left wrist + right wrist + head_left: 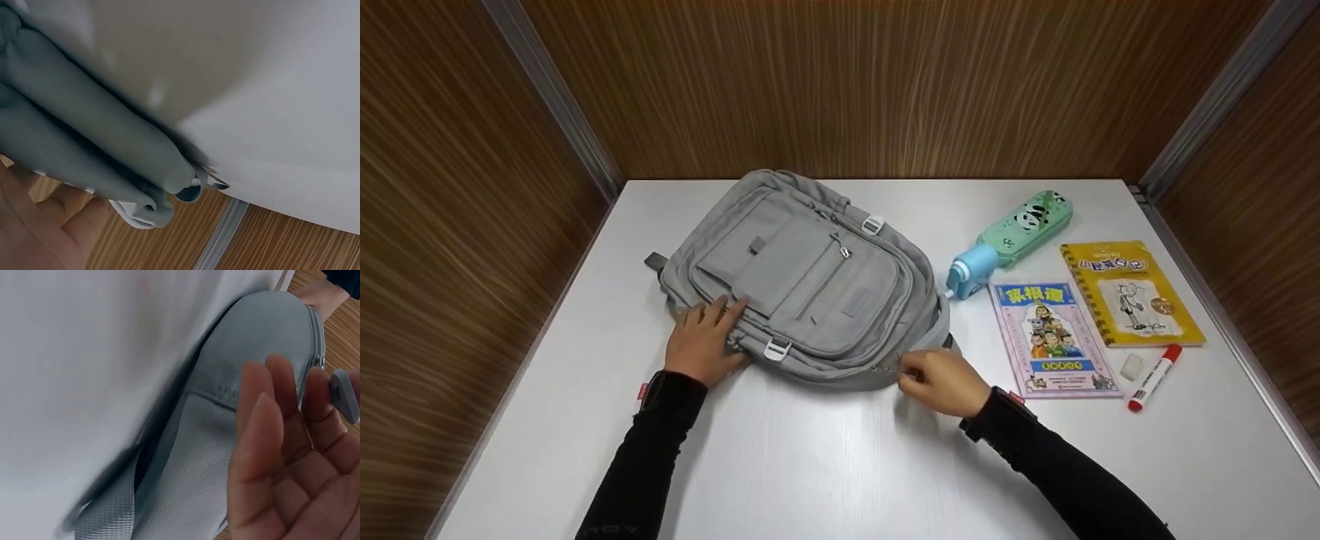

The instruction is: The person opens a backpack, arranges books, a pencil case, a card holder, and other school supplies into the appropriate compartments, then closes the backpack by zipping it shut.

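Note:
A grey backpack (810, 277) lies on the table with its front pockets facing up. My left hand (706, 343) rests on its near left side, fingers spread over the fabric by the front pocket. In the left wrist view, that hand (45, 230) shows partly behind the backpack's folded side (101, 118). At the near right corner, my right hand (943, 381) pinches a grey zipper pull (344, 395), seen at the edge of the right wrist view. The right hand's other fingers are bent beside the backpack's side panel (264, 332).
To the right lie a green panda pencil case (1031, 225), a light blue bottle-like object (973, 268), a pink book (1054, 341), a yellow book (1132, 296), a small eraser (1132, 367) and a red-capped marker (1155, 379). Wood-grain panels (885, 90) surround the white table (810, 465).

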Available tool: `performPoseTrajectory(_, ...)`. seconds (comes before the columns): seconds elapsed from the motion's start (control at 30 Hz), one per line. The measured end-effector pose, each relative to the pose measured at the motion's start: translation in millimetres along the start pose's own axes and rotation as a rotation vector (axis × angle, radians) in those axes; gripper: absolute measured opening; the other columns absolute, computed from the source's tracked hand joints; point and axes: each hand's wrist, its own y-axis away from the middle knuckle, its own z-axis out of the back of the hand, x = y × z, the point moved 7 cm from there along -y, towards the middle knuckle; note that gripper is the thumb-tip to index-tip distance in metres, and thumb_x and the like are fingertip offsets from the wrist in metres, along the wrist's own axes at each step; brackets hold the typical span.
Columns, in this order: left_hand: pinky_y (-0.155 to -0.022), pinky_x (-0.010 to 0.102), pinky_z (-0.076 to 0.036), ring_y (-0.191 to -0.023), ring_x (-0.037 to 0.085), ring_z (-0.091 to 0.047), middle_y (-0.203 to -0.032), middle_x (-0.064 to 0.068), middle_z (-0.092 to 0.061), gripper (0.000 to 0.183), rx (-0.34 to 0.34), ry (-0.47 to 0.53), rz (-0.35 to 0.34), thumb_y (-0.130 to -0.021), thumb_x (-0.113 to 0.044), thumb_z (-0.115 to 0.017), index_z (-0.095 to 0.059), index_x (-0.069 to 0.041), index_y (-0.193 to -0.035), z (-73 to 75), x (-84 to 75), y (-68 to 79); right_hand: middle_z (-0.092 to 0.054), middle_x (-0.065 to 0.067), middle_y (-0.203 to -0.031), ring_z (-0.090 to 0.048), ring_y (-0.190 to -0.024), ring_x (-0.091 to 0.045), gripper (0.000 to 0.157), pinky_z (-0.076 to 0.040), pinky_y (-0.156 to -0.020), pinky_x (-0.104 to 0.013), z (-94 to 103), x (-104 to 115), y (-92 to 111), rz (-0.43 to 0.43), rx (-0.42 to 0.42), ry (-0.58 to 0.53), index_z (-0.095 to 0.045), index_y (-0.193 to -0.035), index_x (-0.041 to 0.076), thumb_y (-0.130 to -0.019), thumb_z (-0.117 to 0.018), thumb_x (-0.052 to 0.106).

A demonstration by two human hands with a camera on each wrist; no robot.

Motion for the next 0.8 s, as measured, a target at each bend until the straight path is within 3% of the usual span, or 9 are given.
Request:
performPoseTrajectory(0.23, -0.091, 0.053, -0.03, -0.112, 0.039, -0.033, -0.137, 0.012, -0.033, 0.087, -0.035, -0.001, 0.078, -0.068, -0.053, -0.066, -0.026, -0.025, -0.14, -1.1, -7.0, 6.3, -0.045, 0.018, -0.059, -0.044, -0.053, -0.003, 0.019, -0.036, -0.048, -0.021, -3.3, 1.1, -0.6, -0.028, -0.002, 0.009, -0.047, -0.063, 0.025, -0.077, -0.056, 0.016)
performPoseTrajectory(0.5, -0.088, 0.056, -0.03, -0.113, 0.04, -0.033, -0.138, 0.012, -0.032, 0.086, -0.005, -0.032, 0.167, -0.07, -0.057, -0.06, -0.023, -0.026, -0.141, -7.1, -13.6, 12.3, -0.042, 0.017, -0.057, -0.043, -0.053, -0.004, 0.016, -0.035, -0.049, -0.023, -17.7, 15.0, -6.3, -0.007, -0.013, 0.068, -0.05, -0.064, 0.024, -0.079, -0.054, 0.018)
performPoseTrajectory(0.8, -0.079, 0.057, -0.036, -0.11, 0.038, -0.036, -0.135, 0.015, -0.035, 0.085, -0.05, -0.051, 0.222, -0.07, -0.056, -0.061, -0.027, -0.022, -0.14, -7.0, -23.7, 19.8, -0.037, 0.014, -0.053, -0.038, -0.048, -0.005, 0.017, -0.032, -0.045, -0.022, -36.8, 35.3, -18.3, 0.042, 0.028, 0.081, -0.05, -0.064, 0.021, -0.081, -0.054, 0.021)
